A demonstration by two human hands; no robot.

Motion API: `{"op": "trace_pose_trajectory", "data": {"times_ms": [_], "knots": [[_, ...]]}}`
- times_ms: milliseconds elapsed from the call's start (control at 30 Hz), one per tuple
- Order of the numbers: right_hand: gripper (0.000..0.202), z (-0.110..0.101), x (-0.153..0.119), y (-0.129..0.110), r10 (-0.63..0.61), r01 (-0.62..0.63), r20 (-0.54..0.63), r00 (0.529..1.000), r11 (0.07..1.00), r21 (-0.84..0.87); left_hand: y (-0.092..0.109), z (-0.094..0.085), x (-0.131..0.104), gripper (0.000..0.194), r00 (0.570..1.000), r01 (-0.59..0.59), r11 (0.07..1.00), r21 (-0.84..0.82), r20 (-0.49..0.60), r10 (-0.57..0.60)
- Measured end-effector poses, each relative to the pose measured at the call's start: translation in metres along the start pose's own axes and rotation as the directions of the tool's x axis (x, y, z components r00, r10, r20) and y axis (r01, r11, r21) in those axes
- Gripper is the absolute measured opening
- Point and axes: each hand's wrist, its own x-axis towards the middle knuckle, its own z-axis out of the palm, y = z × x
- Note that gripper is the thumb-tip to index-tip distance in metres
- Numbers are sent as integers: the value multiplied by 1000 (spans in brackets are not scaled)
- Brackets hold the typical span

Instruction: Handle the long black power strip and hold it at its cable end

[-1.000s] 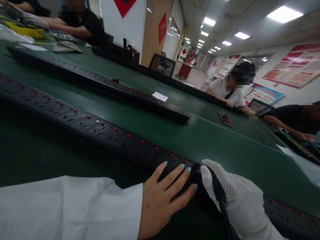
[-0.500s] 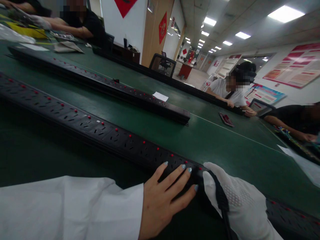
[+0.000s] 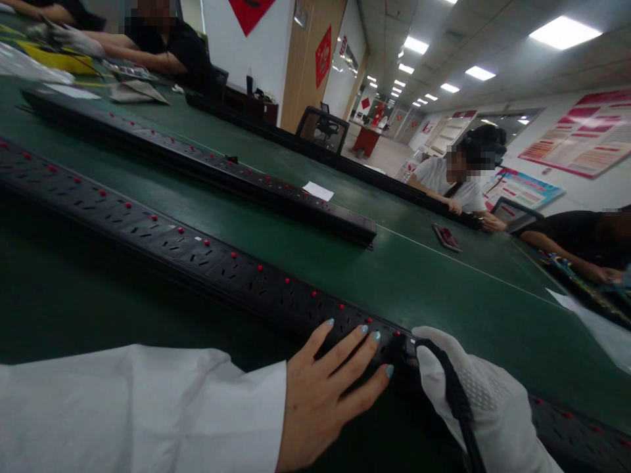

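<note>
A long black power strip point(image 3: 210, 259) with a row of sockets and red dots runs diagonally across the green table. My bare left hand point(image 3: 325, 397) lies on its near end, fingers spread and palm down. In a white dotted glove, my right hand point(image 3: 488, 401) closes around a black plug at the strip's last socket. A thick black cable point(image 3: 458, 394) bends down from that plug. The glove hides most of the plug. A small metallic glint shows between it and the strip; whether its prongs are still inserted I cannot tell.
A second power strip point(image 3: 276, 194) lies further back, near a white paper slip point(image 3: 318, 191). Another strip point(image 3: 572, 420) extends beyond my right hand. A dark red phone-like object point(image 3: 446, 237) lies to the right. Co-workers sit around the table, one holding a long black strip point(image 3: 419, 197).
My right hand has shifted slightly right with the plug and cable, uncovering more of the strip's end and a metallic glint. The left hand stays on the strip.
</note>
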Motion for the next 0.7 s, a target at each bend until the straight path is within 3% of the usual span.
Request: {"op": "trace_pose_trajectory", "data": {"times_ms": [200, 400, 700], "knots": [[33, -3, 3, -6, 26, -26, 27, 999, 1000, 9, 0, -3, -1, 66, 999, -1, 1000, 1, 53, 1], [38, -8, 11, -15, 29, -28, 19, 999, 999, -31, 1, 1, -1, 66, 999, 13, 1000, -9, 37, -12], [38, 3, 5, -13, -14, 16, 10, 1000, 991, -133, 2, 0, 0, 64, 999, 17, 1000, -3, 36, -17]]}}
